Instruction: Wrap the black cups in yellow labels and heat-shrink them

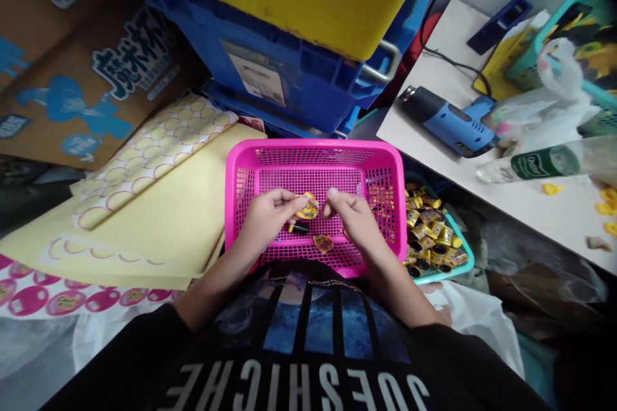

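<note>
Over a pink mesh basket [315, 144], my left hand [270, 213] pinches a small yellow printed piece [308, 207], like a label or wrapper, between thumb and fingers. My right hand [351, 213] is just right of it, thumb pressed to curled fingers; whatever may be in that pinch is too small to make out. Under my left hand lies a small black-and-yellow item [299, 228], partly covered by the fingers. A second yellow printed piece [323, 243] rests in the basket's near part, between my wrists.
Right of the basket stands a teal basket [468, 263] of small yellow-and-black wrapped items. On the white table [540, 218] lie a blue heat gun [450, 121] and a plastic bottle [544, 162]. Blue crates [308, 87] stand ahead; sticker sheets [159, 148] and cardboard boxes [96, 90] are left.
</note>
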`<state>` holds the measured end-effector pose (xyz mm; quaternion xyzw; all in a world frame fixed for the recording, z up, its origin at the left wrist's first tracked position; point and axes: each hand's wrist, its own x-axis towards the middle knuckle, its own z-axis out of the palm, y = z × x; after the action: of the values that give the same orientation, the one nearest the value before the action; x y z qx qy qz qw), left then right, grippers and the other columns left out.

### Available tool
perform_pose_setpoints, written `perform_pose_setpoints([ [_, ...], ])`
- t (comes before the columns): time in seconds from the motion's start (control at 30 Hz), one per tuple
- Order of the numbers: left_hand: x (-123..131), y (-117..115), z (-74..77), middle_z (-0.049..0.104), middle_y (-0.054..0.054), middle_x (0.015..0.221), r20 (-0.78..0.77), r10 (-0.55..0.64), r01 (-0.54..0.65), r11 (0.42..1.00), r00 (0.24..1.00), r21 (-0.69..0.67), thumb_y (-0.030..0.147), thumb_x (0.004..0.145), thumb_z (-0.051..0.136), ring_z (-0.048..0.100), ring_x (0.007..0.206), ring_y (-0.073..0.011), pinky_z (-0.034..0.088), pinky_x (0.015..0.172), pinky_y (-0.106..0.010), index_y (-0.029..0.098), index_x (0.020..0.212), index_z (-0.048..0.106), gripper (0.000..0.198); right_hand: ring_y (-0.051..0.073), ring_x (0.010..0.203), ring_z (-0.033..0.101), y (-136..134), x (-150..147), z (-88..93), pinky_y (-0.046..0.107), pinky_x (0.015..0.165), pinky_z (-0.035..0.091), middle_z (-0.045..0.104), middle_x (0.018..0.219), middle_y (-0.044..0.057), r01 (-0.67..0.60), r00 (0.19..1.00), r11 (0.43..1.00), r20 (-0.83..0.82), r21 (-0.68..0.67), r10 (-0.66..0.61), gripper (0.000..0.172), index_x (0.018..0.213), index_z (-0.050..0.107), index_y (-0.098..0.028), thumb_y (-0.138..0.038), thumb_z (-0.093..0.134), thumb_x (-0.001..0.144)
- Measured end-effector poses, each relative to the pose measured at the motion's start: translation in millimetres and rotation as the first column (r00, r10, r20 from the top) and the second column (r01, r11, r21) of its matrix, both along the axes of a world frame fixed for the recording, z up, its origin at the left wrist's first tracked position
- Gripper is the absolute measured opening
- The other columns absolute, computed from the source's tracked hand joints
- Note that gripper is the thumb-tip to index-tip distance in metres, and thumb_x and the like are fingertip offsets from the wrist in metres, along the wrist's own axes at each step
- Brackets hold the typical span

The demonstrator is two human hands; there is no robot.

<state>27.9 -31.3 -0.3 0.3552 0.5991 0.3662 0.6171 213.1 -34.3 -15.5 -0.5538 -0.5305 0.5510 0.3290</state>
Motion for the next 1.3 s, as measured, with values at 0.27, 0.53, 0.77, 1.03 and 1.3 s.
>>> perform_pose_setpoints([
  [0.27, -26, 9, -16.0, 0.063, -0.001, 0.058, -0.228, -0.013, 0.002, 0.999, 0.973, -0.047, 0.004, 0.059, 0.082, 0.063, 0.076, -0.0232, 0.044, 0.069, -0.027, 0.023, 0.073, 0.073, 0.025, 0.035, 0.094, 0.063, -31, 47, -12.0, 0.04, 0.074, 0.046, 0.069, 0.093, 0.021, -0.29, 0.303, 0.919, 0.885, -0.267, 0.353, 0.034, 0.105, 0.06, -0.007, -0.035, 0.065, 0.084],
  [0.53, -1, -1, -3.6, 0.07, -0.005, 0.086, -0.226, -0.15, 0.187, 0.971, 0.963, 0.152, 0.019, 0.075, 0.073, 0.064, 0.087, -0.023, 0.049, 0.078, -0.031, 0.024, 0.088, 0.074, 0.014, 0.02, 0.088, 0.061, -36, 45, -4.0, 0.034, 0.081, 0.048, 0.066, 0.092, 0.006, -0.317, 0.77, 0.925, 0.626, 0.209, 0.123, 0.015, 0.103, 0.054, -0.018, -0.019, 0.055, 0.088],
  [0.77, 7, -4, -6.8, 0.072, -0.005, 0.082, -0.164, -0.219, 0.234, 0.969, 0.962, 0.078, 0.02, 0.082, 0.067, 0.063, 0.076, -0.0184, 0.048, 0.072, -0.028, 0.022, 0.084, 0.074, 0.008, 0.032, 0.091, 0.063, -35, 31, -8.3, 0.04, 0.073, 0.049, 0.068, 0.092, 0.015, -0.263, 0.388, 0.961, 0.903, -0.084, 0.185, 0.028, 0.094, 0.06, -0.013, -0.041, 0.063, 0.088],
  [1.03, -3, 0, -3.3, 0.072, -0.006, 0.081, -0.122, -0.114, 0.125, 0.989, 0.986, 0.081, 0.017, 0.079, 0.069, 0.063, 0.077, -0.0173, 0.049, 0.072, -0.027, 0.019, 0.081, 0.074, 0.005, 0.021, 0.07, 0.065, -35, 40, -19.4, 0.03, 0.061, 0.044, 0.069, 0.077, 0.01, -0.051, 0.582, 0.995, 0.807, -0.084, 0.098, 0.026, 0.082, 0.063, -0.016, -0.036, 0.05, 0.094],
  [1.3, 6, -7, -1.3, 0.071, 0.0, 0.082, 0.35, -0.149, 0.169, 0.985, 0.925, -0.026, 0.024, 0.07, 0.079, 0.068, 0.071, -0.0143, 0.054, 0.064, -0.025, 0.02, 0.109, 0.06, 0.043, 0.01, 0.062, 0.054, -18, -2, 12.6, 0.024, 0.062, 0.046, 0.061, 0.068, -0.002, 0.12, 0.942, 0.991, -0.309, -0.063, -0.134, 0.027, 0.074, 0.059, -0.019, -0.042, 0.073, 0.077],
])
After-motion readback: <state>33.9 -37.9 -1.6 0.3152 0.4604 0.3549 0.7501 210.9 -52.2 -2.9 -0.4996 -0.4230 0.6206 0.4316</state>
